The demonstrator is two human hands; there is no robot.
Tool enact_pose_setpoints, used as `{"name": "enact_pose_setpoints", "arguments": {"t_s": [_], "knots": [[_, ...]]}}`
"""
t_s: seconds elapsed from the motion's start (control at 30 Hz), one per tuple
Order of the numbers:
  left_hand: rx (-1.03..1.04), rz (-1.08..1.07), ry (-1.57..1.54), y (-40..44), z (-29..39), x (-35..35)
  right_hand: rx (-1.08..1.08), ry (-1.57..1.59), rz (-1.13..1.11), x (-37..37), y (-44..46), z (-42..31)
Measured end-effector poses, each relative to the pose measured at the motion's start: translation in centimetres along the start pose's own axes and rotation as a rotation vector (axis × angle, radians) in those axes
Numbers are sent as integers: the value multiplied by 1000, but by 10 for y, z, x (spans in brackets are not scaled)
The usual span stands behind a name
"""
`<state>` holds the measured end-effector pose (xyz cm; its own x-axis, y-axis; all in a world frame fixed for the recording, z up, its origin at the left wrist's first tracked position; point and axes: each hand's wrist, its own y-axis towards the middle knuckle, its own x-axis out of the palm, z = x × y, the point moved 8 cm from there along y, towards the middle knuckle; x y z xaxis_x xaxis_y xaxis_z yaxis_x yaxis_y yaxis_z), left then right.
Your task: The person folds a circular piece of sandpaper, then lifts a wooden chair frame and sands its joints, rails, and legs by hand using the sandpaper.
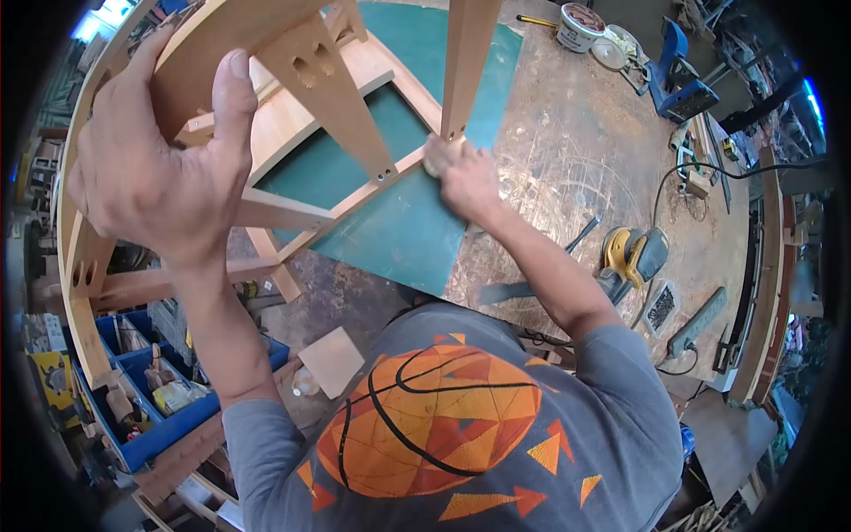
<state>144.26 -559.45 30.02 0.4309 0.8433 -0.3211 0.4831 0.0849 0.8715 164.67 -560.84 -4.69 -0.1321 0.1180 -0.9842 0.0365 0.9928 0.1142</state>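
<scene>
A pale wooden chair frame [332, 106], with slats, screw holes and a curved rail, rests tilted on a green sheet [399, 244]. At the upper left, my left hand [164, 160] is closed around the curved rail [222, 40], thumb over its near face. My right hand [468, 182] has its fingers curled against the corner where a square leg [465, 66] meets the lower rail [359, 199]. Something pale and blurred shows at those fingertips; I cannot make out what it is.
On the worn workbench [567, 151] lie a yellow sander [625, 253], a power strip [698, 321], a filler tub [581, 27], a blue clamp [678, 75] and a black cable. A blue divided toolbox [173, 426] stands at lower left, near a loose wooden block [331, 362].
</scene>
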Motion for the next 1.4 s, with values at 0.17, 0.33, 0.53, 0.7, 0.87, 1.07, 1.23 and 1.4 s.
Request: {"name": "enact_pose_setpoints", "arguments": {"t_s": [0.17, 0.33, 0.53, 0.7, 0.87, 1.07, 1.23, 1.4], "knots": [[-23, -3, -100, 1, -7, 0, -144, -35, 187, 11, -5, -34], [-30, -72, -111, -1, -7, 0, -119, 48, 160, 13, -2, -18], [-24, -41, -176, 2, 1, -2, 83, 821, 44, 15, -5, 2], [-236, -133, -238, -3, 0, 8, 239, 1391, 23, 9, -1, -19], [-320, -226, -212, -4, 3, 14, 235, 1291, 158, -16, 7, -55], [-391, -252, -290, -11, -4, 17, -187, 1433, 502, -152, 16, -65], [-405, -245, -299, -13, -5, 15, -3, 1345, 323, -67, 7, -51], [-395, -238, -352, -13, -7, 15, -323, 1431, 603, -193, 20, -70]]}}
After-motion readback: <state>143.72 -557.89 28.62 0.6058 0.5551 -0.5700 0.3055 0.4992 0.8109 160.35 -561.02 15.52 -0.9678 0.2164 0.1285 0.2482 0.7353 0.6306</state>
